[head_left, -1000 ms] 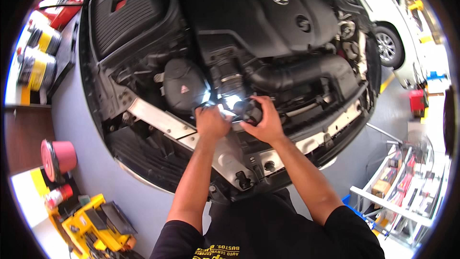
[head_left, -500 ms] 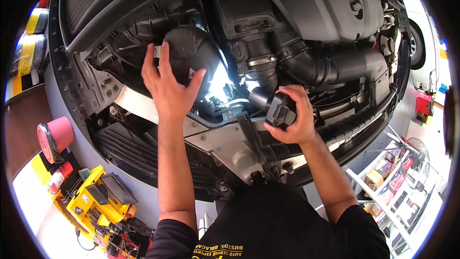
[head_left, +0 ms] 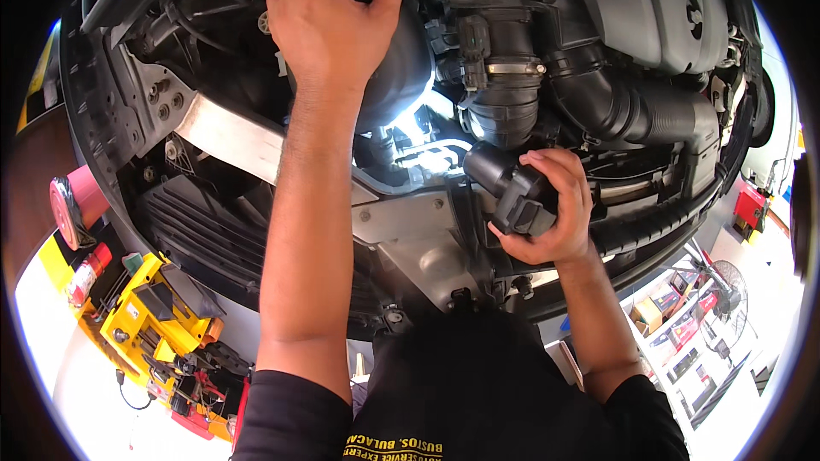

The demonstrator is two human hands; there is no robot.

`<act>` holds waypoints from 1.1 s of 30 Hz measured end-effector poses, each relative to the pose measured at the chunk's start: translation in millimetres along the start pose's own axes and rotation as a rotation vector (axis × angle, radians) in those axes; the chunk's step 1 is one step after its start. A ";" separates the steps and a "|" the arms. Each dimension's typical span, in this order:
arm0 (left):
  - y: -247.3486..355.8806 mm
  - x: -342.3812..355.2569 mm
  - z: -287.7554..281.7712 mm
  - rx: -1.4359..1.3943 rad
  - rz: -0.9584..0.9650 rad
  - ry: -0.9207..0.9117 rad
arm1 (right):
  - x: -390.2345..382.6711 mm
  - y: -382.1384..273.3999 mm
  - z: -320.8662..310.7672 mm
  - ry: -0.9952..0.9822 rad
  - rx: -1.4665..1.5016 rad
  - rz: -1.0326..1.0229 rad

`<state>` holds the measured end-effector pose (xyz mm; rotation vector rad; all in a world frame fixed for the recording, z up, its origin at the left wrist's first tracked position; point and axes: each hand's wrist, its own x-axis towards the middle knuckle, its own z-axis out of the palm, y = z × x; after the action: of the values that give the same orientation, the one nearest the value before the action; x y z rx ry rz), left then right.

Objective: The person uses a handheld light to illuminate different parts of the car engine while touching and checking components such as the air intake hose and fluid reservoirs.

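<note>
My left hand [head_left: 329,26] is curled over the top of a rounded black reservoir [head_left: 397,68] in the engine bay, its fingertips partly hidden. My right hand [head_left: 551,213] is closed on a black flashlight [head_left: 504,183] with a blocky body, held low over the front of the bay. Bright light falls on metal lines [head_left: 427,154] below the reservoir. A black ribbed intake duct [head_left: 504,111] with a metal clamp stands just above the flashlight, and a silver crossmember [head_left: 222,137] runs beneath my left forearm.
The engine cover [head_left: 645,0] lies at upper right. Around the car are a pink bucket [head_left: 85,196], a yellow machine [head_left: 149,320], a red box [head_left: 750,203], a fan [head_left: 726,290] and a metal rack [head_left: 683,341]. Another car [head_left: 773,145] stands at the right edge.
My left hand has moved from beside the flashlight up and left onto the reservoir top. The flashlight moved slightly right in my right hand. The view has shifted over the engine bay.
</note>
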<state>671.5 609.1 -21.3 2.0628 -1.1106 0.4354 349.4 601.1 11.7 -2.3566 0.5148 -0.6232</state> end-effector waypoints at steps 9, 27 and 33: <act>-10.1 -4.0 -5.9 -0.108 0.028 -0.056 | 0.2 -2.7 2.4 0.007 0.017 -0.002; -23.1 -14.1 4.8 -0.140 -0.067 0.001 | 5.5 -2.6 9.2 -0.104 -0.040 0.015; -11.4 -4.1 0.3 -0.178 -0.057 0.019 | 17.3 -29.5 18.4 0.017 -0.131 0.066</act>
<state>678.6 615.2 -29.1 1.9256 -1.0380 0.3162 379.5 622.4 23.9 -2.4475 0.6567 -0.5955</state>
